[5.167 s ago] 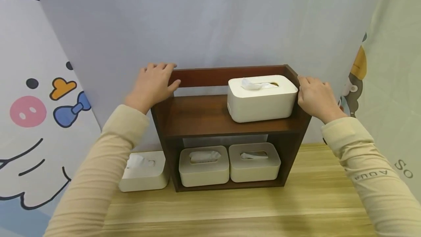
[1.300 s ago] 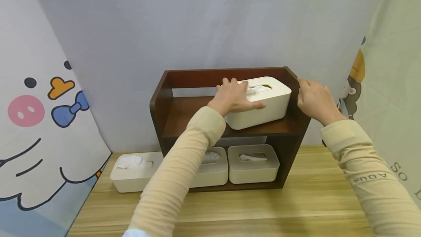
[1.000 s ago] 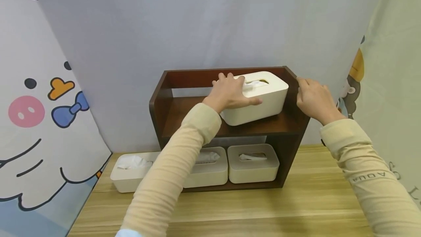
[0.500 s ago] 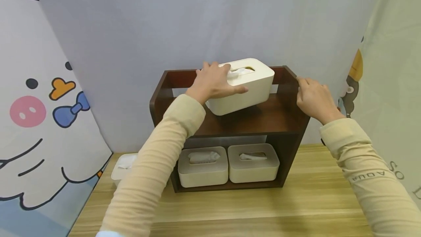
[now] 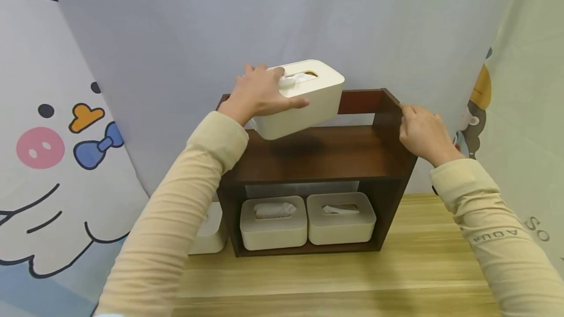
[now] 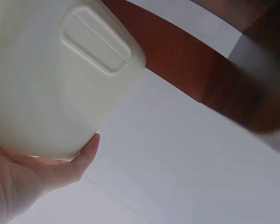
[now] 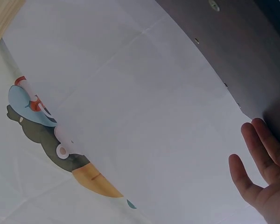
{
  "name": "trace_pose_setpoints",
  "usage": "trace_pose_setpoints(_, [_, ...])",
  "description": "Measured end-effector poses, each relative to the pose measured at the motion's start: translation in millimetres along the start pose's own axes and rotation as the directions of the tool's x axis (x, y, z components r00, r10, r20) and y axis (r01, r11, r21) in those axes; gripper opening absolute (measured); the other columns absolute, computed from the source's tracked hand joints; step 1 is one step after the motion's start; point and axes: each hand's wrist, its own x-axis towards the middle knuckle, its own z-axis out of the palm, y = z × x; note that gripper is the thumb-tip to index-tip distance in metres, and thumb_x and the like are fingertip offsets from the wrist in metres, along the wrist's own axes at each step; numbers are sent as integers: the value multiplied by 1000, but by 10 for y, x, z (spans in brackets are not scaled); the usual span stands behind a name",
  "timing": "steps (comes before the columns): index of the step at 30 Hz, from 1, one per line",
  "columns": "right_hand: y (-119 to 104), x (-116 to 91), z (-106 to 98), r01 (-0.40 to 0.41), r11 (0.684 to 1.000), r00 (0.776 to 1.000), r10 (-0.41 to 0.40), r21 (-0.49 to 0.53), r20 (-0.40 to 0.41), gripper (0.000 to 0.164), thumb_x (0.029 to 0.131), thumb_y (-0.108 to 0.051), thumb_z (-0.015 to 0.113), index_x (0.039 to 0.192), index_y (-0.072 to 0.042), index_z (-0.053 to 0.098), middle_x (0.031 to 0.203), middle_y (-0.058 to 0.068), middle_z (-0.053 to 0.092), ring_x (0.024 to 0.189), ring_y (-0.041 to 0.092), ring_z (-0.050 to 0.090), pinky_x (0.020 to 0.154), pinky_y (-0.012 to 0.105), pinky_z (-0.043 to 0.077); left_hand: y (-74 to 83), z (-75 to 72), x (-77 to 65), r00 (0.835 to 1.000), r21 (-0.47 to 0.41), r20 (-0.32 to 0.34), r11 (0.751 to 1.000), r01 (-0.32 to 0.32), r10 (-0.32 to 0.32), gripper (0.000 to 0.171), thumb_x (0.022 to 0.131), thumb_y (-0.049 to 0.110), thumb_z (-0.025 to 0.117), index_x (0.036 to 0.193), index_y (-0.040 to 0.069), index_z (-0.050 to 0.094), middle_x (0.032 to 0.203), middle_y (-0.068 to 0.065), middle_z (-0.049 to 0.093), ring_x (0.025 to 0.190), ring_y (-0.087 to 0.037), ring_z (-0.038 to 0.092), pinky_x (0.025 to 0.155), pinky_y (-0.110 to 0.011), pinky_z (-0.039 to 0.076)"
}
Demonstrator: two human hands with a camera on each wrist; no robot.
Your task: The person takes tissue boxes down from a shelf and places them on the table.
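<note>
My left hand [image 5: 260, 94] grips a white tissue box [image 5: 304, 116] by its left end, thumb along the front and fingers over the far side. Tilted, the box hangs above the upper board of a dark brown two-tier shelf [image 5: 339, 158], with a tissue showing in its slot. The left wrist view shows the box's end face [image 6: 46, 88] with an oblong recess. My right hand [image 5: 425, 133] holds the top edge of the shelf's right side panel [image 7: 242, 51]; several of its fingers [image 7: 266, 149] lie outside that panel.
Two more tissue boxes, a left one [image 5: 273, 235] and a right one [image 5: 341, 230], stand side by side on the lower tier. Another tissue box [image 5: 209, 236], partly behind my left sleeve, sits on the wooden table [image 5: 282, 283] left of the shelf. A pale curtain [image 5: 282, 18] hangs behind.
My left hand went from the shelf's left side to the tissue box on the upper tier's right, took hold of it, then lifted it up and leftward. My right hand stays at the side panel.
</note>
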Motion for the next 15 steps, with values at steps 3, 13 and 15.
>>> trace_pose_setpoints(3, [-1,-5,-4,-1,1000,1000,1,1,-3,41,93,-9,31,128,10,42,119,32,50,107,49,47,77,61,38,-75,-72,-29,1000,-7,3,1000,11,-11,90,68,78,46,137,22,38,121,-10,47,109,-32,35,86,-50,38])
trace_pose_setpoints(13, [-2,9,-20,1,1000,1000,-1,-4,-12,42,93,-10,31,128,10,42,119,32,50,107,48,47,77,62,38,-472,-315,-183,997,9,-24,997,78,-78,96,68,80,44,142,19,32,131,-17,44,115,-39,33,89,-58,34])
trace_pose_setpoints(15, [-1,13,-18,1,1000,1000,-1,-5,-17,42,93,-10,31,128,10,42,119,32,50,107,48,48,78,62,37,-541,-346,-209,996,7,-24,996,90,-90,97,69,80,44,143,19,31,132,-18,43,115,-40,32,88,-59,33])
